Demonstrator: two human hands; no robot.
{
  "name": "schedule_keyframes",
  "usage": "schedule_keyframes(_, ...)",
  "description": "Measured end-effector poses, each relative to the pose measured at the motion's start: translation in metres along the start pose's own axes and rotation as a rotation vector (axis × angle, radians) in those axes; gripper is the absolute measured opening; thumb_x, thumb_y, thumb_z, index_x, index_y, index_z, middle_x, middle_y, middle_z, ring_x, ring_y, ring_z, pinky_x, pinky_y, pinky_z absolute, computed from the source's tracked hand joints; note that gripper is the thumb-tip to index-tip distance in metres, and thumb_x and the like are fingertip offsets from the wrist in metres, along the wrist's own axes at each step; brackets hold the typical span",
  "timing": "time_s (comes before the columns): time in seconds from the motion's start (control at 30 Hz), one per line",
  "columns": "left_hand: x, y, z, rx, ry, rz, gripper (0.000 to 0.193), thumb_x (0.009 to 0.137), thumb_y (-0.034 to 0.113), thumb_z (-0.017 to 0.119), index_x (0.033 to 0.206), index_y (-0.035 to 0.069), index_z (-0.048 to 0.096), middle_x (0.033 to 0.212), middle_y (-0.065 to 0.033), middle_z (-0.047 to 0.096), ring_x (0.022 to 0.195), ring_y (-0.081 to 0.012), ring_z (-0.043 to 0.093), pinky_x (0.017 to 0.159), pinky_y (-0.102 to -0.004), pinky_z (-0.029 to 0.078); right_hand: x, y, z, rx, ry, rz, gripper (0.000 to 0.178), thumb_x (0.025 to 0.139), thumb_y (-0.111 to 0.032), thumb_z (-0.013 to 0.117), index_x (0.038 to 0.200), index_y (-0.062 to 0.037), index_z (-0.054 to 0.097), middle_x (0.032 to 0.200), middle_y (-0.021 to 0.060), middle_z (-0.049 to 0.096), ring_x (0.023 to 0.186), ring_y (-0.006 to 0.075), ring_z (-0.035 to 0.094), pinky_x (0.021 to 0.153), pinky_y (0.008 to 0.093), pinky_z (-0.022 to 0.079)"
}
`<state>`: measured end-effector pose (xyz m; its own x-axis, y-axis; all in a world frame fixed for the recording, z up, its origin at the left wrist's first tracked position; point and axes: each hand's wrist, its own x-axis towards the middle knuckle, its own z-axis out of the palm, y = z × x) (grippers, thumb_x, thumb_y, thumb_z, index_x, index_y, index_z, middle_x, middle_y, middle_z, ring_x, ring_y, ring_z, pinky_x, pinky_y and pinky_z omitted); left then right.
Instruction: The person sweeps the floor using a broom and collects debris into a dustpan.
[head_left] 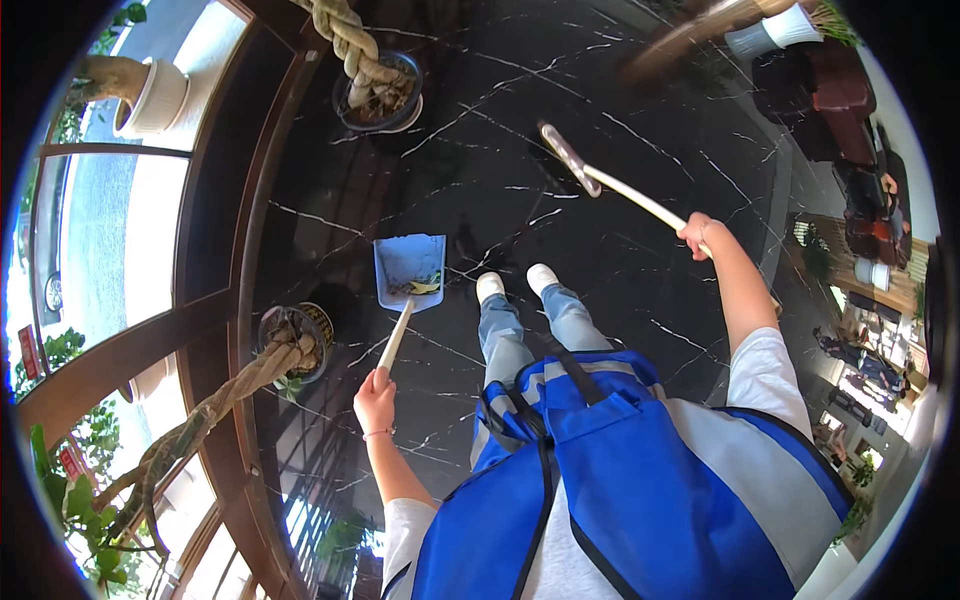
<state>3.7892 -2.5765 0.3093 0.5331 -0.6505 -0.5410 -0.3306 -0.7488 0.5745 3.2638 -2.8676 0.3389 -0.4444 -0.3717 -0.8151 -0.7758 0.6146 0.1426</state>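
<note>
My left hand (375, 402) is closed round the pale handle of a blue dustpan (383, 262). The pan rests on the dark floor ahead of my feet, with a yellowish leaf (424, 288) and bits of debris in it. At the right, my right hand (703, 236) grips the pale handle of a broom (640, 199). Its narrow head (570, 160) is far ahead, to the right of the pan and apart from it; I cannot tell whether it touches the floor.
Two potted plants with braided trunks, one in a dark pot (345, 108) ahead, one in a pot (322, 330) at the left, stand beside the brown window frame (215, 300). Dark red seating (845, 85) is at the far right. The black floor (640, 290) has white veins.
</note>
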Motion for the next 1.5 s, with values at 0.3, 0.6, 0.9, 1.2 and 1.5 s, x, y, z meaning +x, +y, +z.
schedule_keyframes(0.3, 0.047, 0.017, 0.0, 0.173, -0.142, 0.005, 0.037, 0.063, 0.013, 0.061, 0.098, 0.004, 0.055, 0.078, -0.0126, 0.06, 0.075, -0.0211, 0.058, 0.068, -0.027, 0.043, -0.02, -0.147, 0.07, -0.555, 0.48, -0.213, 0.025, 0.077, -0.014, 0.044, 0.1, -0.0082, 0.054, 0.099, 0.0096, 0.056, 0.091, 0.0248, 0.054, 0.075, 0.0363, 0.044)
schedule_keyframes(0.6, 0.067, 0.038, 0.01, 0.222, -0.098, 0.071, 0.024, 0.062, 0.015, 0.052, 0.083, 0.005, 0.059, 0.07, -0.018, 0.056, 0.069, -0.0321, 0.055, 0.063, -0.0332, 0.044, -0.082, -0.148, 0.163, -0.537, 0.381, -0.385, 0.032, 0.082, -0.022, 0.03, 0.092, -0.0064, 0.056, 0.085, 0.0134, 0.059, 0.079, 0.0273, 0.058, 0.07, 0.0366, 0.047)
schedule_keyframes(0.9, 0.067, 0.027, 0.024, 0.201, -0.072, 0.066, 0.022, 0.066, 0.019, 0.048, 0.077, 0.003, 0.059, 0.074, -0.0203, 0.055, 0.073, -0.0346, 0.054, 0.065, -0.0359, 0.043, -0.146, -0.115, 0.15, -1.007, -0.051, -0.695, 0.029, 0.066, -0.006, 0.049, 0.095, -0.0046, 0.053, 0.09, 0.015, 0.057, 0.085, 0.0275, 0.055, 0.07, 0.0337, 0.046)
schedule_keyframes(1.2, 0.014, -0.018, 0.001, 0.363, -0.221, 0.042, 0.023, 0.063, 0.021, 0.053, 0.081, 0.007, 0.057, 0.074, -0.017, 0.057, 0.071, -0.032, 0.055, 0.065, -0.037, 0.044, -0.138, -0.069, 0.06, -0.491, -0.187, -0.467, 0.026, 0.07, -0.016, 0.056, 0.093, -0.0064, 0.051, 0.058, 0.0065, 0.052, 0.043, 0.0148, 0.05, 0.041, 0.0268, 0.043)
schedule_keyframes(1.5, -0.051, -0.056, 0.016, 0.052, 0.018, -0.236, 0.024, 0.059, 0.021, 0.06, 0.076, 0.004, 0.061, 0.062, -0.011, 0.057, 0.06, -0.0197, 0.057, 0.059, -0.0293, 0.043, -0.097, -0.141, 0.114, -0.71, 0.376, -0.44, 0.025, 0.073, -0.009, 0.048, 0.097, -0.0037, 0.052, 0.093, 0.0142, 0.057, 0.088, 0.0277, 0.055, 0.074, 0.0359, 0.046)
